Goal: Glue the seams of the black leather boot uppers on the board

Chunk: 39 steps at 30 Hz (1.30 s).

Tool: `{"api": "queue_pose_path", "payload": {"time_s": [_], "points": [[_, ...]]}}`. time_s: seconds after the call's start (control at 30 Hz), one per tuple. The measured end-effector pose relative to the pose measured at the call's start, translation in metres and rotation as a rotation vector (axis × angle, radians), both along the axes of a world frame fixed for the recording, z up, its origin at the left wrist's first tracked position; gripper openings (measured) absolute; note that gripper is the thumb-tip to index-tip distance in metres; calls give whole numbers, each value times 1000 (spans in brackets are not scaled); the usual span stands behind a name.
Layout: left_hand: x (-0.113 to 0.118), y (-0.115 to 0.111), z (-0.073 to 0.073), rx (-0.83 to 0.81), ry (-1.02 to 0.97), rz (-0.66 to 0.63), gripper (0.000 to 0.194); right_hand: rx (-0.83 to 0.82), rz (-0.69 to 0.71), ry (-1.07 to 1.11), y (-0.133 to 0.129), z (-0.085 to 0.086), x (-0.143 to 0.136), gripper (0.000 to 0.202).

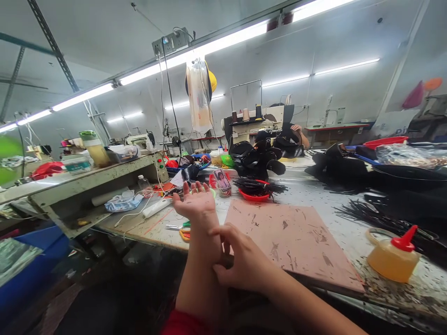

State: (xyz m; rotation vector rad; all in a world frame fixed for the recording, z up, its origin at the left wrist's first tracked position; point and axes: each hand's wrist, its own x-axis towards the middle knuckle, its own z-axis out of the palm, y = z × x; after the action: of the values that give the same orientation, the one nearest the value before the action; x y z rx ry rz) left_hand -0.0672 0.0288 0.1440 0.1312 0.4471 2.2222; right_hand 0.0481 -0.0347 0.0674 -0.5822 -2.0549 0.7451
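Observation:
My left hand [197, 201] is raised over the front edge of the bench, palm up and open, with its fingers spread and nothing in it. My right hand [240, 253] reaches across to my left forearm [201, 260]. Its bent fingertips and thumb rest on the skin below the wrist, with a gap between them. Partly hidden behind that forearm are orange-handled scissors [184, 235] on the bench. To the right lies a pinkish, dark-stained board [279, 232].
A bottle of amber liquid with a red nozzle [394, 258] stands at the right. Behind the board, a red bowl [254, 196] holds black strips. Black pieces [253, 156] are heaped before a sewing machine [279, 116]. A person's hand [296, 130] shows beyond it.

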Motion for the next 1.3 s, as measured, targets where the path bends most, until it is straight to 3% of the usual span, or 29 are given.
{"api": "queue_pose_path", "payload": {"time_s": [0.1,0.23,0.4,0.57,0.7,0.77,0.9,1.03,1.1,1.2,1.3], "points": [[6,-3,-3,30,22,90,32,28,-22,-95,1,6,5,67],[8,-3,-6,53,25,171,33,16,-25,-132,0,5,5,39],[6,-1,-9,36,12,152,31,-24,-57,-128,-1,3,5,62],[6,1,-12,30,19,158,31,-24,-66,-164,-1,1,5,37],[7,2,-13,22,17,153,31,-46,-54,-138,0,0,5,67],[6,2,-13,18,15,144,31,-39,-44,-145,0,2,5,71],[2,4,-15,-13,-20,155,34,-49,-12,-154,4,-2,5,27],[-8,7,-18,-46,-56,131,34,42,-68,58,1,-24,1,14],[-14,8,-20,-56,-62,127,35,227,-77,107,-4,-39,-6,35],[-22,8,-24,-62,-50,125,34,504,40,-18,-8,-54,-21,79],[-31,8,-29,-52,-6,130,35,560,59,-125,5,-45,-39,81]]}}
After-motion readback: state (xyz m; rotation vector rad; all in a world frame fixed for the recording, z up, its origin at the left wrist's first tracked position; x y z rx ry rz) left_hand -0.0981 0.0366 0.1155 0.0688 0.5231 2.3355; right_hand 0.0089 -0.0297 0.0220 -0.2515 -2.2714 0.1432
